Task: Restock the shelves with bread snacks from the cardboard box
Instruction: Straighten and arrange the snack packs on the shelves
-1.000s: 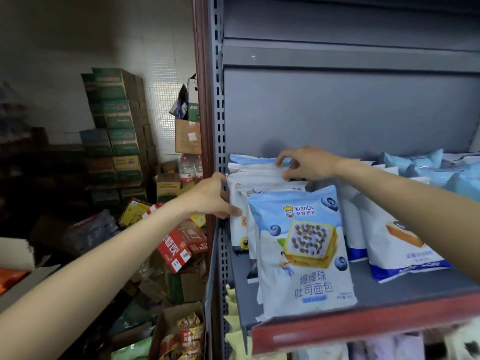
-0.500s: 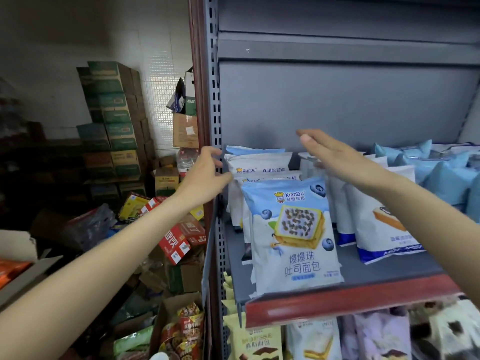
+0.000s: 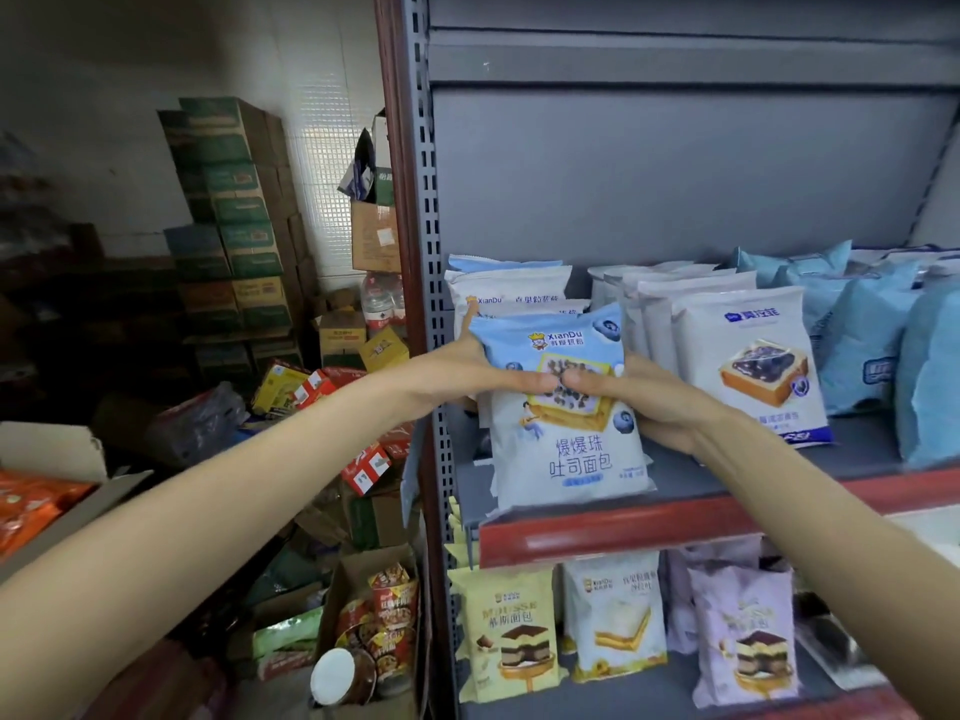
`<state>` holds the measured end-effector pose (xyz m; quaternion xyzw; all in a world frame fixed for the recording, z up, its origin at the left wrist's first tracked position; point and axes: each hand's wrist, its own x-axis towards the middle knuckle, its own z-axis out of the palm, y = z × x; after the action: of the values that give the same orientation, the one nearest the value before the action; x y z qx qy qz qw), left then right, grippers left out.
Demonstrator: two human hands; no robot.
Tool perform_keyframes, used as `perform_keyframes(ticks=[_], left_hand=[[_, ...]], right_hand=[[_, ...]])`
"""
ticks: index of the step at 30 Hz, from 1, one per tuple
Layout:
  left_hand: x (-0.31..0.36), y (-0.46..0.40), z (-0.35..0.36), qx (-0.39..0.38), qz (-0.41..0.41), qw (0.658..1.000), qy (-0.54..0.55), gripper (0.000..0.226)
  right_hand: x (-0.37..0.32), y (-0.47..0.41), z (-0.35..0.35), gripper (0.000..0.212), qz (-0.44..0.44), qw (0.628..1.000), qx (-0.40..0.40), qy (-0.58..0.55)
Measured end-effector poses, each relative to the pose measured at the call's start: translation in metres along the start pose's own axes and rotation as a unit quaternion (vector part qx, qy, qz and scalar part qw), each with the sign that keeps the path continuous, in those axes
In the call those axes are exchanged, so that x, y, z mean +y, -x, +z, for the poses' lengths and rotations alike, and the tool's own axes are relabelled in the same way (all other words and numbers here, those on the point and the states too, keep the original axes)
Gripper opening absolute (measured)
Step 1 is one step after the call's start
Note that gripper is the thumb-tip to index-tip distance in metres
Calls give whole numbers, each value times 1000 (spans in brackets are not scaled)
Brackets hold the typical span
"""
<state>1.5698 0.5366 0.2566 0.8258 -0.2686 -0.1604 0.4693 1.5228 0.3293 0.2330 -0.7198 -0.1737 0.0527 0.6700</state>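
Observation:
A blue-and-white blueberry toast bread bag (image 3: 566, 454) stands at the front of a row on the grey shelf (image 3: 727, 475) with a red front edge. My left hand (image 3: 467, 376) grips its left side, thumb across the front. My right hand (image 3: 639, 392) grips its right side, fingers across the picture. More bags of the same bread (image 3: 509, 288) stand behind it. To the right stands a row of white toast bags (image 3: 748, 356). The cardboard box of bread snacks cannot be picked out among the boxes in view.
Light blue bags (image 3: 862, 335) fill the shelf's right end. On the shelf below stand mousse bread bags (image 3: 509, 626) and purple bags (image 3: 748, 636). Left of the red shelf post (image 3: 400, 252) are stacked green cartons (image 3: 228, 200) and an open box of snacks (image 3: 379, 615) on the floor.
Both hands came down from the tops of the rear bags and closed on the two sides of the front blueberry bag. The view has tilted down, showing the lower shelf.

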Motion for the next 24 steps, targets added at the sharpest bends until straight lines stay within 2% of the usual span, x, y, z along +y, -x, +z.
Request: perform_keyframes(ticks=[3,6,9,13,16,18,20,22,24], left_hand=[[4,1,1,62,52,996,-21,132],[2,2,0,128,100,982,-93,135],[3,9,-1,162,62,983,-65,129],[5,21,-5,150,29,986,-62,126],[2,24,1,87,58,991,-88,107],[0,21,9,68,54,989,-121,115],[-4,13,13,83,40,981,-173,130],[-7,7,17,110,36,972,-204,141],[-6,5,19,123,37,972,-195,139]], right_hand=[[3,-5,-2,78,-29,999,28,26],[1,-12,2,80,-58,994,64,71],[-1,-16,1,79,-57,991,101,73],[4,-3,-3,105,-33,989,124,78],[9,9,-1,97,-42,986,114,116],[9,14,3,89,-55,988,88,114],[8,11,3,84,-60,989,67,120],[6,7,2,86,-68,988,54,126],[6,5,-4,91,-67,989,37,129]])
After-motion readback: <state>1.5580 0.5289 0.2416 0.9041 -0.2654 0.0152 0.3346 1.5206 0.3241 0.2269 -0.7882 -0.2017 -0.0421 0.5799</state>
